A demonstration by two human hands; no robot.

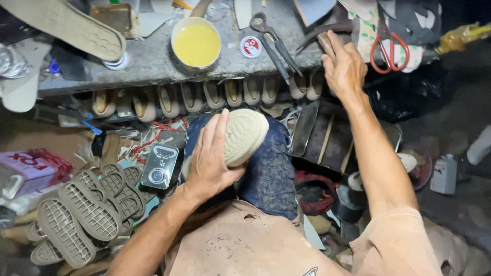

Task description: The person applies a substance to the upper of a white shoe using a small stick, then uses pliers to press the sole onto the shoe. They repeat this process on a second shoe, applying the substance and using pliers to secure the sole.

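My left hand (210, 158) presses down on a beige shoe (244, 134), sole up, that rests on my knee in blue trousers (271, 168). My right hand (343, 65) reaches up to the grey workbench (153, 64) and closes around the wooden handle of a dark curved-head hammer (324, 29). Dark metal pliers (273, 38) lie on the bench just left of that hand. Red-handled scissors (389, 48) lie just to its right.
A round tin of yellow glue (196, 43) stands on the bench. A row of shoes (204, 94) hangs under the bench edge. Several brown soles (87, 209) are stacked at lower left. A large sole (66, 23) lies at top left.
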